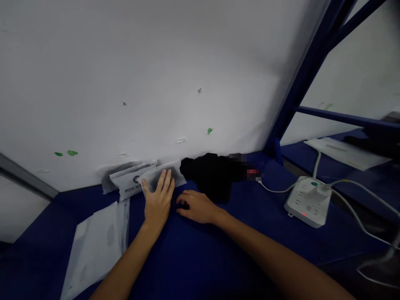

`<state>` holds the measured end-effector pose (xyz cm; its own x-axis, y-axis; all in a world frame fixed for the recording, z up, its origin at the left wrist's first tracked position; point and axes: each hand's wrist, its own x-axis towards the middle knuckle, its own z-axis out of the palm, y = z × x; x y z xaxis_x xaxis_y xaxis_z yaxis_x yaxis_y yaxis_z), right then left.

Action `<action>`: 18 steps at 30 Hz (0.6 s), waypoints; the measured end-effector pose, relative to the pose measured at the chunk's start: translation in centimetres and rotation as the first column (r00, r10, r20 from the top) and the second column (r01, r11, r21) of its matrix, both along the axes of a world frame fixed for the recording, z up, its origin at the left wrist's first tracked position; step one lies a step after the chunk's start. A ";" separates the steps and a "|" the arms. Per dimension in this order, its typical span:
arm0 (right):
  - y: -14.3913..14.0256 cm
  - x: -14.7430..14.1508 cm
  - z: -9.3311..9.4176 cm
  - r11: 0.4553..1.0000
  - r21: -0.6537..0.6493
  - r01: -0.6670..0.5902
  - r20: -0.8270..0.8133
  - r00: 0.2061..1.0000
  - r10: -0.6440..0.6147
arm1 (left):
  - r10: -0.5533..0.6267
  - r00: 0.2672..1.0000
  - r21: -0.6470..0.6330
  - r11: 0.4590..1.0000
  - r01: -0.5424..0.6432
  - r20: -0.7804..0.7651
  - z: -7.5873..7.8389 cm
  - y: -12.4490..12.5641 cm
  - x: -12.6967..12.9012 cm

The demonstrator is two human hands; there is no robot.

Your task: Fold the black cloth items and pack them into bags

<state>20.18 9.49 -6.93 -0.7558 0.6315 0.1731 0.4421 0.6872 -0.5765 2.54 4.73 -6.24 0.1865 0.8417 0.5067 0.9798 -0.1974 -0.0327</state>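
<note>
While both bare forearms reach forward over the blue surface [200,254], the left hand [158,200] lies flat, palm down, with its fingers spread and extended onto a grey packet [175,174] that leans against the foot of the white wall [150,75]. Its grip is wide open: the fingertips rest on the packet's face and nothing is clasped. That packet is the front one of a small row of like packets; just to its left stands a white packet printed with dark letters starting "ROCK" [130,183], partly covered by the one the hand touches, and further grey packets [117,173] stand behind it against the wall.

Just beside the left hand, the right hand [196,207] rests knuckles up on the surface, its fingers curled loosely downward. Its grip is relaxed and half closed, with nothing visibly in it; the fingertips sit at the near edge of a black bundle of cloth [212,175], and whether they touch it I cannot tell. The bundle lies against the wall, right of the packets.

At the lower left, flat translucent bags [96,246] lie on the surface, well apart from the hands. To the right, a white power strip [308,201] with a small red light sits on the surface, a plug in it and white cables [353,208] trailing away. A blue frame post [304,75] rises at the corner, and beyond it a white sheet [340,152] lies on a second blue surface.
</note>
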 end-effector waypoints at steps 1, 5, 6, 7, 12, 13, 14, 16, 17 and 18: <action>0.0 0.0 0.0 1.000 0.000 -0.010 0.007 1.000 0.010 | 0.010 1.000 -0.009 1.000 -0.010 -0.014 -0.3 0.2 0.0; 0.1 0.2 0.2 0.999 0.011 -0.039 0.042 0.998 0.039 | 0.072 0.996 -0.042 0.996 -0.074 -0.045 -0.9 0.9 -1.1; 0.1 0.2 0.2 0.999 0.013 -0.044 0.045 0.998 0.043 | 0.093 0.995 -0.055 0.994 -0.095 -0.048 -0.9 1.1 -1.6; 0.0 0.2 0.2 0.999 0.011 -0.049 0.045 0.998 0.048 | 0.116 0.992 -0.068 0.991 -0.119 -0.052 -0.8 1.2 -2.1; -0.1 0.3 0.4 0.998 -0.005 -0.066 0.037 0.997 0.066 | 0.196 0.978 -0.149 0.967 -0.205 -0.072 -1.1 2.0 -4.5; -0.1 0.3 0.4 0.998 -0.009 -0.067 0.033 0.997 0.067 | 0.221 0.971 -0.169 0.958 -0.233 -0.087 -1.2 2.2 -4.6; 0.0 0.4 0.5 0.998 -0.013 -0.064 0.025 0.998 0.064 | 0.257 0.961 -0.186 0.944 -0.272 -0.104 -1.3 2.3 -4.7; 0.3 0.6 0.9 1.000 -0.001 -0.029 -0.006 1.000 0.029 | 0.327 0.935 -0.215 0.912 -0.350 -0.134 -1.5 2.5 -4.7; 0.5 0.9 1.1 1.000 0.024 0.013 -0.026 1.000 -0.012 | 0.360 0.922 -0.227 0.895 -0.385 -0.143 -1.5 2.6 -4.7; 0.9 1.2 1.5 0.995 0.067 0.079 -0.052 0.996 -0.076 | 0.386 0.911 -0.237 0.880 -0.411 -0.144 -1.5 2.6 -4.8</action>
<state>21.37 10.39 -5.46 -0.6947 0.6731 0.2538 0.4680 0.6909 -0.5511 -2.21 7.31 -7.71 -0.1582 0.9525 0.2601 0.9725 0.1959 -0.1259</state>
